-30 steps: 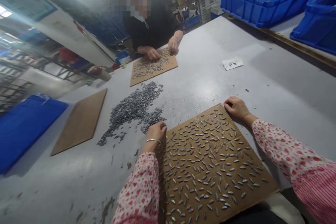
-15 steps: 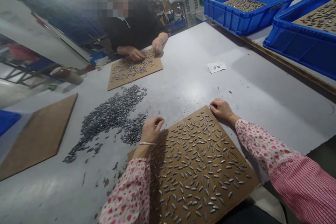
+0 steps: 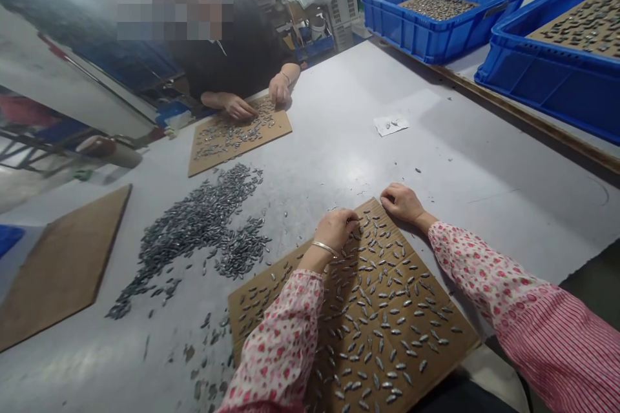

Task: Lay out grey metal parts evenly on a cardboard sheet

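A brown cardboard sheet (image 3: 271,271) lies in front of me, covered with small, silvery, spindle-shaped metal pieces (image 3: 385,319) spaced apart. My left hand (image 3: 338,229), with a bangle at the wrist, is over the sheet's far part. Its fingers are pinched down at the pieces there, and what they hold is too small to make out. At the far right corner of the sheet rests my right hand (image 3: 401,202), fingers curled in; their contents are hidden. Left of the sheet a heap of the same metal pieces (image 3: 194,226) is spread on the white table (image 3: 329,142).
Across the table a person in dark clothing works with both hands over another cardboard sheet (image 3: 208,158) of pieces. A brown board (image 3: 68,258) lies at left. Blue crates (image 3: 411,32) holding filled sheets stand at right. A white paper scrap (image 3: 385,130) bears a few pieces.
My left hand has moved from the sheet's left edge near the heap rightward over its far part. My right hand stays at the corner. The view has turned, shifting the scene left.
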Demonstrator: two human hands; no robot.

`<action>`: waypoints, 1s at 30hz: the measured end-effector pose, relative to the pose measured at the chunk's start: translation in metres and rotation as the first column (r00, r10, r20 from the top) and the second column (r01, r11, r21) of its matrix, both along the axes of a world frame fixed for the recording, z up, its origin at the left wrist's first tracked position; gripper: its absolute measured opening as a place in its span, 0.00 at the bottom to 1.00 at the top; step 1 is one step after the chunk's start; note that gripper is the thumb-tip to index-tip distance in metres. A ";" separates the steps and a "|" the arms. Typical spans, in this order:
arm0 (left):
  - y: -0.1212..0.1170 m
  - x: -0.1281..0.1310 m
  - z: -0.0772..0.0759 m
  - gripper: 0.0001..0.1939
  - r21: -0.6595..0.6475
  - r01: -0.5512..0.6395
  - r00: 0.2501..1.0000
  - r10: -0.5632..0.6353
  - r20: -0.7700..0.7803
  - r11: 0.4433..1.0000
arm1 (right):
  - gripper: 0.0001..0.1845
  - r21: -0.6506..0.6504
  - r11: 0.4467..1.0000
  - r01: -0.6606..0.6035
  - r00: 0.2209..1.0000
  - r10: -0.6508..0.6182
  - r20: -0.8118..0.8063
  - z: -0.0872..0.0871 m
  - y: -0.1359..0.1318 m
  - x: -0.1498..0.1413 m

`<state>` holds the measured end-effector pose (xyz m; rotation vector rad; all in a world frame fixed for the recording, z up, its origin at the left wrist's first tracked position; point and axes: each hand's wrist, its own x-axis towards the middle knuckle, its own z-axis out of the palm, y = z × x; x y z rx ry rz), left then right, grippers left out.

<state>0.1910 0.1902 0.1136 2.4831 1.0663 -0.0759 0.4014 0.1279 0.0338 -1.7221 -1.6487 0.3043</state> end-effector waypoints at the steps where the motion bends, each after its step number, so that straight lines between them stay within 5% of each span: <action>1: 0.001 0.001 -0.002 0.07 0.010 0.010 1.000 -0.010 -0.019 1.000 | 0.07 -0.001 1.000 0.001 1.000 -0.001 -0.004 0.001 0.000 0.000; 11: 0.011 0.001 -0.021 0.08 0.044 0.015 0.996 -0.011 -0.092 0.999 | 0.07 -0.020 1.000 0.003 1.000 -0.003 -0.013 0.006 0.000 -0.002; 21: 0.006 0.011 0.002 0.10 0.038 -0.065 0.993 0.068 -0.092 0.997 | 0.08 -0.023 1.000 -0.001 1.000 0.001 -0.010 0.005 0.001 -0.003; 30: 0.005 0.024 -0.012 0.10 0.116 0.000 0.988 0.019 -0.156 0.993 | 0.08 -0.021 1.000 0.006 1.000 -0.006 0.004 0.005 0.001 -0.003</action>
